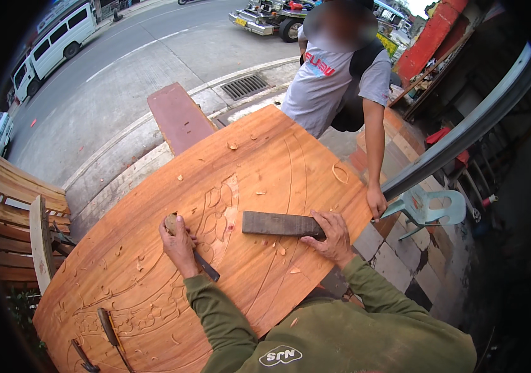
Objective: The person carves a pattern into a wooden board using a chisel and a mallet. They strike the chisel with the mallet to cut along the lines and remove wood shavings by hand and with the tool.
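The right hand [330, 239] pinched one end of a dark block [278, 224] over the carved wooden board [250, 261]. Beside it, the left hand [180, 244] was closed round a chisel [207, 266]. Farther off, another person's hand [375, 201] rested at the board's edge, near a pale green chair [428, 211].

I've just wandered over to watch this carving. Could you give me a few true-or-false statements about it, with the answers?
1. The left hand holds a dark-bladed tool. True.
2. The right hand holds one end of a dark block. True.
3. No shavings lie on the wood. False: loose shavings are scattered over the carved panel.
4. Every tool is in a hand. False: a long-handled tool lies on the panel, at the picture's lower left.
5. The plastic chair is bright red. False: the plastic chair is pale green.
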Motion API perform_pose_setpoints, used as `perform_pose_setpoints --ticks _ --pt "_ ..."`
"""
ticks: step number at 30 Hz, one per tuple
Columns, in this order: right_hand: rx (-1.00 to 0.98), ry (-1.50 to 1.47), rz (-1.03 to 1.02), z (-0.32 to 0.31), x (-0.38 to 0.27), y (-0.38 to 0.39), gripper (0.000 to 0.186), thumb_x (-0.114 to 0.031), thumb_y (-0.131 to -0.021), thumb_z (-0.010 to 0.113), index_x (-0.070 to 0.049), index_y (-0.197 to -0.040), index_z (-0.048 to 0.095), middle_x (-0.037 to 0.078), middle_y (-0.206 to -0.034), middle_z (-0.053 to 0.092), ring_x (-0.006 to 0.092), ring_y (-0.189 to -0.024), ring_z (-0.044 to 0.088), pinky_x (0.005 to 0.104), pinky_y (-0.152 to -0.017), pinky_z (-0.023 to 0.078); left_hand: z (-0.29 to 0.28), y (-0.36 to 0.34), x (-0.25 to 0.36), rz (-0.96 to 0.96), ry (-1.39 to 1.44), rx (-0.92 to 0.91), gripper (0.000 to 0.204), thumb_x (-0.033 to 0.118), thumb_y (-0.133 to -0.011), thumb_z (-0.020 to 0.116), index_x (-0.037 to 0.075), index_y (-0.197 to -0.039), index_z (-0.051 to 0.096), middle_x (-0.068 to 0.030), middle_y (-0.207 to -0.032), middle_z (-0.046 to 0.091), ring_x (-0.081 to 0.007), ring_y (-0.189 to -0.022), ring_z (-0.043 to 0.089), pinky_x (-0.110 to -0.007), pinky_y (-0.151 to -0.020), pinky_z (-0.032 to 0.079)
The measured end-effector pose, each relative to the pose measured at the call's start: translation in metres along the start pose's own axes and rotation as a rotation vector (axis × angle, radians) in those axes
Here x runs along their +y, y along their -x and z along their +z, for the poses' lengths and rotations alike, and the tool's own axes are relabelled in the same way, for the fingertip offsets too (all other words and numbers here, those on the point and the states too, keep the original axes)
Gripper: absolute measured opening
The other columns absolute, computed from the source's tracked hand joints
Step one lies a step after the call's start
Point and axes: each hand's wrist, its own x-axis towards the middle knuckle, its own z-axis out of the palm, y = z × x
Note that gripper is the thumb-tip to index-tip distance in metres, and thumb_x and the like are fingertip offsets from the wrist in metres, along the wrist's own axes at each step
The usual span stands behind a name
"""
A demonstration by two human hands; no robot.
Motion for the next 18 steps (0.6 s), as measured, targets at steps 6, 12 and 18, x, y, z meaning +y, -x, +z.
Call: perform_pose_setpoints --ticks 6,12,18 --pt "0.008 -0.030 0.003 0.000 0.000 -0.002 0.077 -0.054 -0.081 0.088 -0.008 -0.140 0.069 0.011 -0.122 0.068 0.0336 -0.115 0.063 0.0457 -0.102 0.052 0.002 0.002 0.004 0.002 -0.019 0.006 0.051 0.033 -0.106 0.073 0.006 -0.145 0.057 -0.0054 -0.081 0.065 -0.0107 -0.057 0.060 -0.026 -0.048 0.049" --pt "-0.001 -0.048 0.013 -0.002 -0.001 -0.006 0.074 -0.052 -0.081 0.089 -0.008 -0.137 0.070 0.011 -0.120 0.069 0.0325 -0.113 0.064 0.0453 -0.101 0.053 0.005 0.003 0.007 -0.008 -0.043 0.027 0.052 0.032 -0.106 0.072 0.005 -0.147 0.056 -0.0053 -0.080 0.065 -0.0105 -0.057 0.060 -0.026 -0.048 0.048" --pt "-0.015 -0.059 0.007 -0.003 0.001 -0.010 0.074 -0.051 -0.080 0.090 -0.007 -0.136 0.071 0.010 -0.116 0.070 0.0324 -0.109 0.065 0.0445 -0.098 0.053 0.006 0.004 0.008 -0.015 -0.058 0.032 0.051 0.031 -0.106 0.073 0.004 -0.147 0.056 -0.0050 -0.079 0.064 -0.0105 -0.056 0.059 -0.027 -0.048 0.049"
